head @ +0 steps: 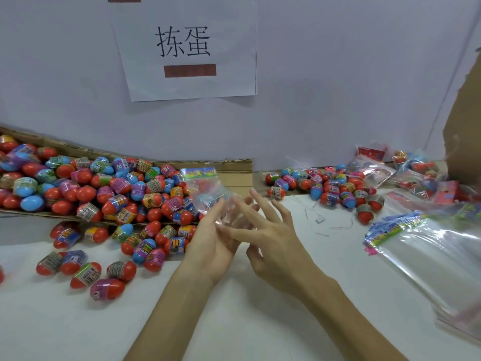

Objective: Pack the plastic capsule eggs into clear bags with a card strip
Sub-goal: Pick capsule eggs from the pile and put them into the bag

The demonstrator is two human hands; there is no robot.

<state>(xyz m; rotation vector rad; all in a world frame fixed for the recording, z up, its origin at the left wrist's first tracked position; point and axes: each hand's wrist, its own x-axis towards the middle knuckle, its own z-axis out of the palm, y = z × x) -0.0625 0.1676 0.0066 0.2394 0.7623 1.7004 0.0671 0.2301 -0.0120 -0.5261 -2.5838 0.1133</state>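
Holding anything, those two hands?

Yes. The left hand (212,241) and the right hand (276,238) are up over the white table (234,321), with one clear bag (208,196) between them. The left fingers (220,205) are stretched out and lie against the bag. The right hand is spread wide, fingers straight and apart, and its thumb is by the bag's low end. Both hands look loose and flat, not curled. I cannot tell which fingertip keeps the bag up.

What is the bag like?

Thin, shiny and crinkly. You can see right through it. A bright card strip (199,173) runs across its top, at the far end.

Where are the eggs?

A big heap of capsule eggs (78,183) fills a flat cardboard tray (234,165) at the far left. They are smooth plastic, red or blue, with printed wraps round the middle. Some loose eggs (86,272) lie past the tray's near edge on the table. A smaller bunch of eggs (333,188) lies far right.

Is there room to move?

White tabletop shows under both arms, between the loose eggs on the left and a stack of flat bags (429,251) on the right. That stack comes close to the right arm. Some filled bags (406,168) sit far right beside a brown cardboard flap (463,126). A paper sign (187,48) hangs on the wall behind.
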